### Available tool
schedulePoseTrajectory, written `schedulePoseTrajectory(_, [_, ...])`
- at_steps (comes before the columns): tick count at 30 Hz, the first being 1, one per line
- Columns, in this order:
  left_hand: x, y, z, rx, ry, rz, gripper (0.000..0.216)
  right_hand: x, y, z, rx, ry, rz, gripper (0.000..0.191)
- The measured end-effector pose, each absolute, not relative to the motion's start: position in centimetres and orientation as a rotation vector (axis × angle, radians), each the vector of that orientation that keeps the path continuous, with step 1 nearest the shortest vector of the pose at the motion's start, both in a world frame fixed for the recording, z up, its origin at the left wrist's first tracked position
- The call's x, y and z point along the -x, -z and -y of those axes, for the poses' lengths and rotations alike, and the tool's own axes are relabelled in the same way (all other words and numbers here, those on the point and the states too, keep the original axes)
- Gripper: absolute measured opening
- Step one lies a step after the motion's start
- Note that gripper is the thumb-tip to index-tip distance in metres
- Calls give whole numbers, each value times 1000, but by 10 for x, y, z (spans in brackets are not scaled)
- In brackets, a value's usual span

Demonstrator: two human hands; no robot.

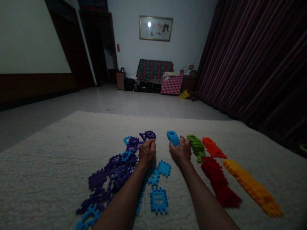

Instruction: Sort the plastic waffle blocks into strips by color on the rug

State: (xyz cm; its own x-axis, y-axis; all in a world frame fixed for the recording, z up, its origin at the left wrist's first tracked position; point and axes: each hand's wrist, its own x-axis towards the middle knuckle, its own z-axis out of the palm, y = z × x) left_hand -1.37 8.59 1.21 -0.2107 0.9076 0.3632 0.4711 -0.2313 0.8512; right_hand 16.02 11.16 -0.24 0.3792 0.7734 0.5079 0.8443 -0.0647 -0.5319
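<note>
My right hand [179, 150] is closed on a stack of light blue plastic tiles [173, 138], resting on the white rug [59, 153]. My left hand [147, 151] is curled shut at the edge of a loose pile of purple tiles [115, 171]; what its fingers hold is hidden. Loose light blue tiles [158, 199] lie between my forearms.
Right of my right hand lie sorted rows of tiles: green [196, 146], orange [213, 147], red [220, 183] and yellow [254, 188]. Bare tiled floor stretches beyond the rug to a cloth-covered cabinet [154, 72] at the far wall. Dark striped curtains [259, 64] line the right.
</note>
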Motion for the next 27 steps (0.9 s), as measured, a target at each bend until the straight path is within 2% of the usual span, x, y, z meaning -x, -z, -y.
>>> schedulePoseTrajectory(3, [13,-13,-85,-1638,-1423,-1622,27,-159,1,-114,1736,168,1407,56])
schedulePoseTrajectory(6, [13,-16,-86,-1644,-1427,-1620,27,-151,0,-116,1467,202,1519,43])
schedulePoseTrajectory(10, [15,-27,-88,-1678,-1467,-1660,28,-136,2,-114,1212,3,1760,31])
schedulePoseTrajectory(14, [31,-44,-90,-1767,-1431,-1773,33,-130,4,-111,1175,-115,1803,27])
schedulePoseTrajectory(21, [95,-63,-104,-1780,-918,-2365,36,-132,6,-113,1146,-106,1826,27])
schedulePoseTrajectory(27, [128,-40,-118,-1679,-607,-2508,30,-131,7,-112,1151,-126,1825,25])
